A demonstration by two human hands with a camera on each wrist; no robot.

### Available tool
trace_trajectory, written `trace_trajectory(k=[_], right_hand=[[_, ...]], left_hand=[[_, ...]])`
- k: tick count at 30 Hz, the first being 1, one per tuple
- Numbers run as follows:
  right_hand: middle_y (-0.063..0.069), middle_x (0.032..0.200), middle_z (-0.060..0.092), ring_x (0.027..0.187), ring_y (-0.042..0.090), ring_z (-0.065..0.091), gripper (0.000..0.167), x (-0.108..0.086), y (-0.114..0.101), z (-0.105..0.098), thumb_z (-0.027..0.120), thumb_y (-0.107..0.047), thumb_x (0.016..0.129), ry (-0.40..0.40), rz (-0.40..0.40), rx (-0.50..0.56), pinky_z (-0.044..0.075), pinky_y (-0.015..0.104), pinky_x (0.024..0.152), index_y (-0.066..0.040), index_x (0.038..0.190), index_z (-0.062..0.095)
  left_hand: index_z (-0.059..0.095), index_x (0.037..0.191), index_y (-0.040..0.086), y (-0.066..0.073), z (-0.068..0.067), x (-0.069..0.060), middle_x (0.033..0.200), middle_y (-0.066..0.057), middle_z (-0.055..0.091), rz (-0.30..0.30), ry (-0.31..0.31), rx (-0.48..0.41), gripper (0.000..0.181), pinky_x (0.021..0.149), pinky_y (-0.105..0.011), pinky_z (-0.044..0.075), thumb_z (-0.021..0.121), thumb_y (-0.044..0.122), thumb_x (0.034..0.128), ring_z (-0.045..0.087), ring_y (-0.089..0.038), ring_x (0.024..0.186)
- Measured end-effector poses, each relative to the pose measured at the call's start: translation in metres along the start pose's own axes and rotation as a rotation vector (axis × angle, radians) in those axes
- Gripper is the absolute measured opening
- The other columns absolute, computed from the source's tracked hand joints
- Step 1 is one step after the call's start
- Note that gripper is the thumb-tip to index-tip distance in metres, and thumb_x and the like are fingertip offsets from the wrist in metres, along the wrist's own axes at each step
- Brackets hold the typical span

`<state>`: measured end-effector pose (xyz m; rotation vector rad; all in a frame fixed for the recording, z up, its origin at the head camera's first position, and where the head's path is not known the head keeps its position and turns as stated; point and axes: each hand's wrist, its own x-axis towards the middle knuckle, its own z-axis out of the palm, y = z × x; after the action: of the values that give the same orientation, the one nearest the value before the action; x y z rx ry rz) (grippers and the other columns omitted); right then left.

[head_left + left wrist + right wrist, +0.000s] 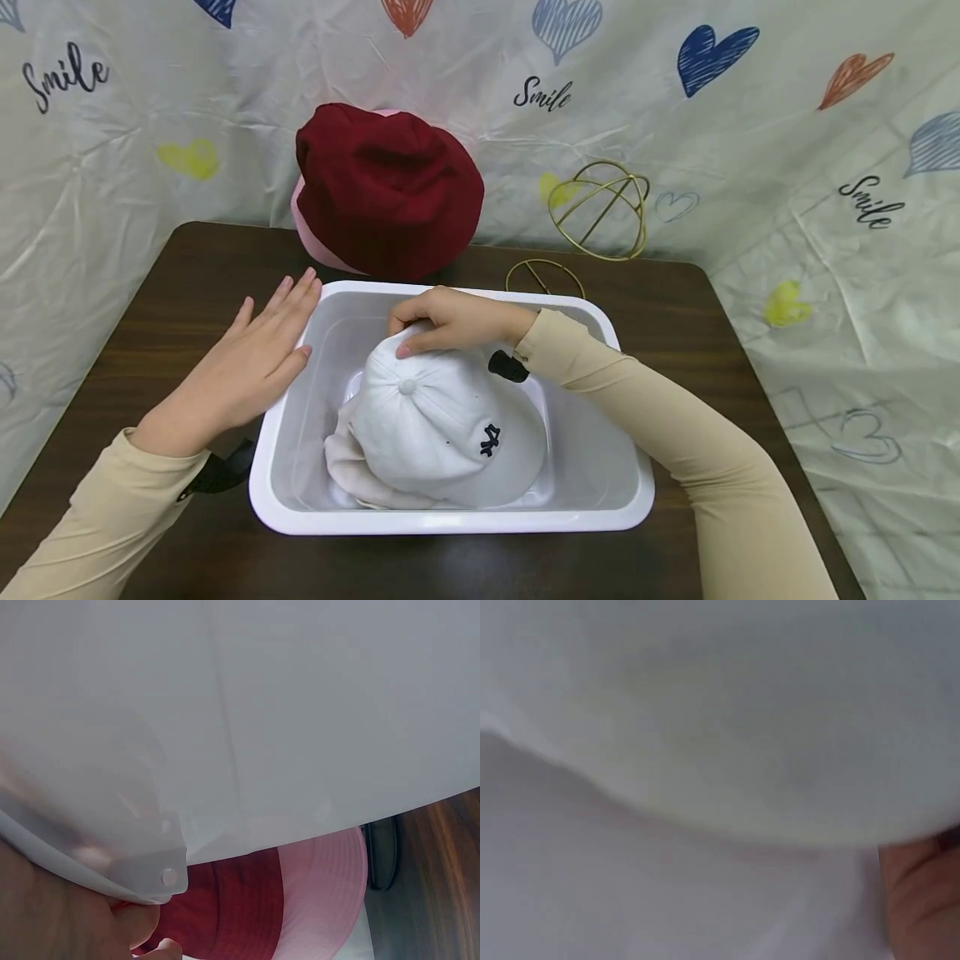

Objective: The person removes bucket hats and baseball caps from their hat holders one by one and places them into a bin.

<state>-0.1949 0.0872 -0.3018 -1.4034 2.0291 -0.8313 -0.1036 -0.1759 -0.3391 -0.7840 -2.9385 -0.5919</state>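
A white baseball cap [442, 417] with a small dark emblem lies in the white plastic basin [600, 521], on top of a pale off-white hat [348, 471]. My right hand [457, 321] reaches over the basin's far side and pinches the back of the cap's crown between thumb and fingers. Fingers extended, my left hand [247, 367] rests on the basin's left rim. The right wrist view is blurred; the cap's pale surface [780, 750] fills its upper part. Basin wall [300, 712] covers most of the left wrist view.
Behind the basin, a dark red hat [390, 192] sits over a pink hat [318, 242]. To their right stands a gold wire hat stand [641, 217], with a gold ring [551, 262] lower down near the basin. All are on a dark wooden table [675, 308] before a printed cloth.
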Motion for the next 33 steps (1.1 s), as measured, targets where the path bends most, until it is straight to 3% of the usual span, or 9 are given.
trace_trajectory(k=[4,8,12,16,21,26,29,33], right_hand=[[-0.005,0.081,0.056,0.078,0.006,0.049,0.006,0.008,0.001,0.009,0.064,-0.013,0.090,0.014,-0.005,-0.121,0.040,0.019,0.075,-0.009,0.087,0.061],[0.000,0.087,0.060,0.084,0.011,0.053,0.008,0.011,-0.005,0.017,0.062,-0.014,0.091,0.033,-0.046,-0.363,0.041,0.020,0.082,-0.007,0.094,0.062],[0.003,0.105,0.061,0.100,0.016,0.056,0.021,0.004,-0.020,0.019,0.064,-0.016,0.090,0.081,-0.074,-0.574,0.039,0.022,0.093,-0.006,0.109,0.062],[0.004,0.118,0.058,0.112,0.018,0.053,0.030,-0.016,-0.030,0.016,0.066,-0.018,0.089,0.152,-0.079,-0.594,0.035,0.025,0.101,-0.005,0.116,0.060],[0.008,0.127,0.055,0.122,0.019,0.048,0.037,-0.050,-0.026,0.018,0.066,-0.018,0.089,0.209,-0.039,-0.484,0.033,0.029,0.104,-0.002,0.121,0.058],[0.011,0.149,0.034,0.138,0.020,0.029,0.065,-0.061,-0.016,0.030,0.067,-0.029,0.088,0.054,0.027,-0.395,0.023,0.031,0.111,-0.003,0.141,0.040],[0.011,0.156,0.018,0.143,0.020,0.014,0.080,-0.053,-0.011,0.039,0.065,-0.040,0.088,-0.063,0.057,-0.397,0.016,0.034,0.113,-0.006,0.149,0.027],[0.012,0.158,0.004,0.144,0.022,0.000,0.086,-0.039,0.000,0.052,0.061,-0.049,0.088,-0.192,0.097,-0.419,0.008,0.043,0.114,-0.012,0.152,0.017]], left_hand=[[0.009,0.151,0.004,0.000,0.000,-0.001,0.158,-0.011,0.005,-0.014,-0.007,-0.006,0.063,0.107,-0.063,0.004,0.040,0.020,0.0982,0.002,-0.030,0.143],[0.008,0.152,0.005,0.002,-0.002,-0.002,0.158,-0.009,0.004,-0.033,-0.015,-0.012,0.064,0.107,-0.063,0.006,0.040,0.020,0.0982,0.002,-0.029,0.144],[0.007,0.152,0.006,0.002,-0.003,-0.002,0.158,-0.010,0.004,-0.025,-0.015,-0.014,0.064,0.107,-0.063,0.006,0.039,0.020,0.0983,0.002,-0.029,0.144],[0.007,0.152,0.006,0.001,-0.002,-0.002,0.158,-0.009,0.004,-0.019,-0.011,-0.017,0.064,0.107,-0.063,0.006,0.039,0.020,0.0984,0.002,-0.028,0.144],[0.008,0.151,0.004,0.000,-0.002,0.000,0.158,-0.011,0.004,-0.007,-0.012,-0.016,0.064,0.108,-0.062,0.003,0.040,0.019,0.0983,0.002,-0.030,0.143],[0.008,0.152,0.005,0.001,-0.004,0.000,0.158,-0.009,0.003,-0.018,-0.012,-0.013,0.063,0.108,-0.062,0.004,0.039,0.020,0.0986,0.001,-0.028,0.144],[0.008,0.151,0.004,0.000,-0.003,-0.001,0.158,-0.010,0.004,-0.013,-0.005,-0.018,0.063,0.107,-0.063,0.005,0.039,0.020,0.0983,0.001,-0.029,0.144],[0.009,0.151,0.004,0.001,0.000,0.000,0.157,-0.011,0.006,-0.005,0.001,-0.036,0.063,0.107,-0.064,0.004,0.040,0.019,0.0980,0.003,-0.031,0.143]])
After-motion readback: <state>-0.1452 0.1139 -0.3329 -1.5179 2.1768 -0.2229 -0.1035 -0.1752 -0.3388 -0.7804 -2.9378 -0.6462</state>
